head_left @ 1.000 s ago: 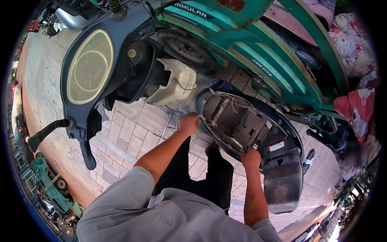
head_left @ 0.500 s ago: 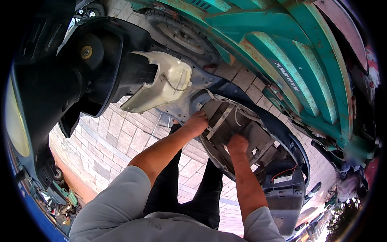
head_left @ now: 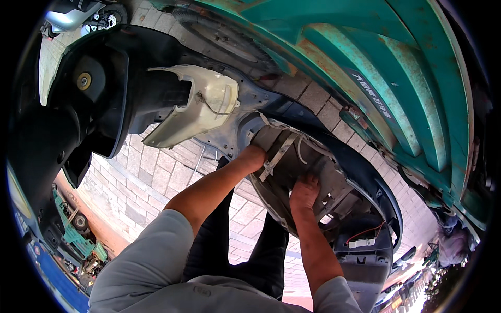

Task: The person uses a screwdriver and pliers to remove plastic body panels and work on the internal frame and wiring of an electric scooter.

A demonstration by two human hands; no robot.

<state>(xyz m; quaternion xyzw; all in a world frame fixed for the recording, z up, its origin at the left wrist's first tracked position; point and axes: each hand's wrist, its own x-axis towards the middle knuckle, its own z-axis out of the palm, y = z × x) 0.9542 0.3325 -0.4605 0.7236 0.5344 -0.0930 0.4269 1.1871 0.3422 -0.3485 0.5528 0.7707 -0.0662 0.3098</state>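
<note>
A scooter (head_left: 292, 108) stands before me with its seat opening uncovered, showing a dusty grey-brown cavity (head_left: 330, 176). My left hand (head_left: 253, 157) reaches over the near rim at the cavity's front end, beside a pale metal strip (head_left: 281, 154). Its fingers dip inside and are hidden. Deeper in the middle of the cavity lies my right hand (head_left: 305, 192), back upward and fingers stretched out against the dark inner surface. I see nothing held in it. A whitish hose (head_left: 301, 150) curves along the cavity's far side.
A cream panel (head_left: 211, 99) with a thin cable sits ahead of the cavity, near the black front shield (head_left: 130, 94). The raised dark seat part (head_left: 362, 261) with a red wire is at right. A green cargo vehicle (head_left: 355, 78) stands close along the far side. Paving (head_left: 151, 177) lies below.
My left hand has sunk further over the rim, its fingers now out of sight. My right hand has turned from a curled pose to stretched fingers. The view has shifted slightly.
</note>
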